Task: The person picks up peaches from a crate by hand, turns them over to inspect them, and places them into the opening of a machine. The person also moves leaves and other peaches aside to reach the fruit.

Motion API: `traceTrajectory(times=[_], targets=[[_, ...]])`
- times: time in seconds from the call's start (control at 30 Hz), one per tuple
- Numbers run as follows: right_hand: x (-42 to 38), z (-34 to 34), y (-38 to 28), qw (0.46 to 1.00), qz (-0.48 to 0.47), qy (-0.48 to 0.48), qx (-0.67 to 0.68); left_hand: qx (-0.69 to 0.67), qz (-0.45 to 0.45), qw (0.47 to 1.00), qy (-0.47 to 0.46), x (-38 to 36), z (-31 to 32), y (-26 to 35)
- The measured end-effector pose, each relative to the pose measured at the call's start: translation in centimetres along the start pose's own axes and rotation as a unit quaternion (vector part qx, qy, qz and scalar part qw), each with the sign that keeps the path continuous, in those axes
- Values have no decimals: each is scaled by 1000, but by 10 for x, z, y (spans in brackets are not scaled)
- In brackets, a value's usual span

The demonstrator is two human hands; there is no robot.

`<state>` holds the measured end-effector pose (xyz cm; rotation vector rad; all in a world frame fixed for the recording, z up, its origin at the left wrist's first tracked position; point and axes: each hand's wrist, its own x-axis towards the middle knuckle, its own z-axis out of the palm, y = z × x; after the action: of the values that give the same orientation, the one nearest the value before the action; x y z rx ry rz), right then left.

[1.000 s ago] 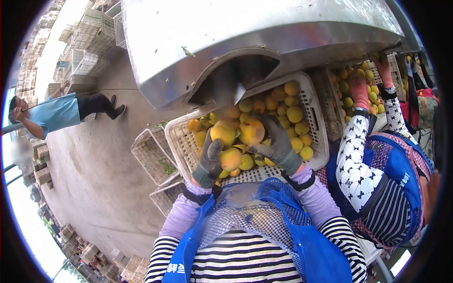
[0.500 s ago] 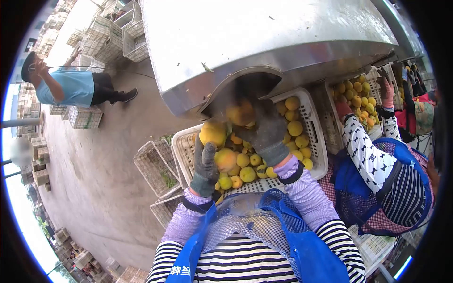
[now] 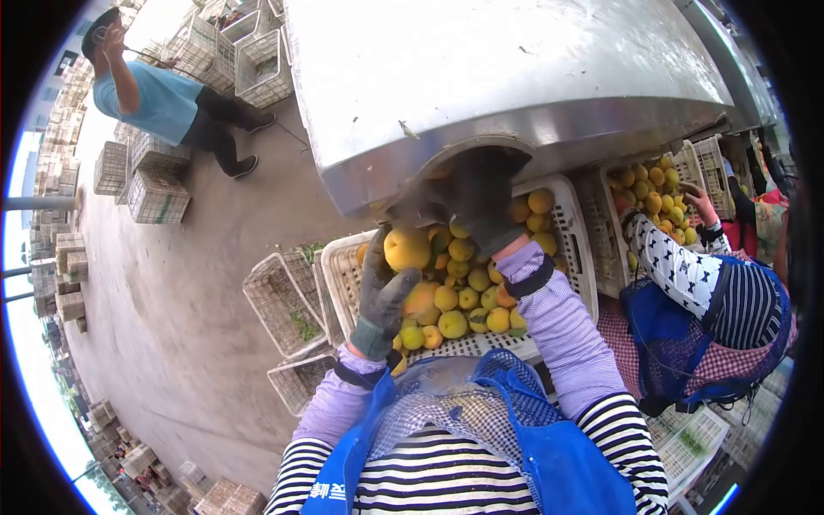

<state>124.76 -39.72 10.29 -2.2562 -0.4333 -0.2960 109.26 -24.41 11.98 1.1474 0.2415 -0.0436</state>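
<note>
My left hand, in a dark glove, curves around the left side of a large yellow fruit. My right hand, gloved too, reaches up into the dark opening under the metal chute; its fingers are hidden in shadow. Below both hands a white plastic crate holds several yellow and orange fruits. Some have a green tint.
A metal surface extends above the crate. At the right a co-worker's sleeve reaches to another fruit crate. Wire crates stand at the left. A person in blue walks at the upper left.
My right hand has moved up into the opening. The fruit near it is no longer visible. My left hand stays beside the large fruit. The person in blue has shifted to the right.
</note>
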Motion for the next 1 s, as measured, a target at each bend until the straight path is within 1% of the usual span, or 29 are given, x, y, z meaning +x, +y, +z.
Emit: traceTrajectory(times=[0.03,0.1,0.13,0.23,0.27,0.33,0.37,0.43,0.47,0.53,0.57,0.6,0.63,0.73,0.8,0.9,0.93,1.0], targets=[[0,-9,0,988,-85,18,-125,8,9,1000,1,0,-2,-6],[-14,-43,-26,998,-34,-53,-7,16,18,1000,-11,0,-3,-8],[-25,-55,-36,995,-9,-89,52,13,19,999,-23,0,-3,-6],[-66,-62,-43,973,-127,-167,95,-10,11,997,-73,-8,1,2],[-72,-64,-49,980,-88,-156,88,-20,2,996,-92,-7,4,7],[-81,-63,-61,988,-9,-133,74,5,15,993,-120,-2,6,5],[-80,-62,-62,991,-2,-119,65,18,22,991,-134,1,6,5],[-78,-60,-63,995,11,-92,45,40,86,987,-128,8,14,5],[-74,-56,-62,998,14,-57,-1,51,117,984,-125,10,17,6],[-61,-45,-55,995,17,13,-93,65,44,994,-80,6,16,5],[-55,-38,-48,995,39,-4,-93,71,9,996,-58,6,15,2],[-50,-29,-39,994,60,-20,-93,118,50,991,-42,11,11,-6],[-43,-23,-33,991,84,-39,-93,105,35,993,-48,12,8,-9],[-27,-12,-26,993,38,-22,-113,70,-14,996,-49,11,5,-4],[-20,-3,-23,990,14,14,-139,57,-34,997,-39,11,-2,-10],[-4,2,-26,983,-45,53,-171,53,-29,998,-29,12,-2,-6],[0,2,-24,979,-65,63,-182,1,-52,998,-17,15,-2,-6],[9,0,-10,993,-25,26,-114,-103,-101,990,7,22,0,-8]])
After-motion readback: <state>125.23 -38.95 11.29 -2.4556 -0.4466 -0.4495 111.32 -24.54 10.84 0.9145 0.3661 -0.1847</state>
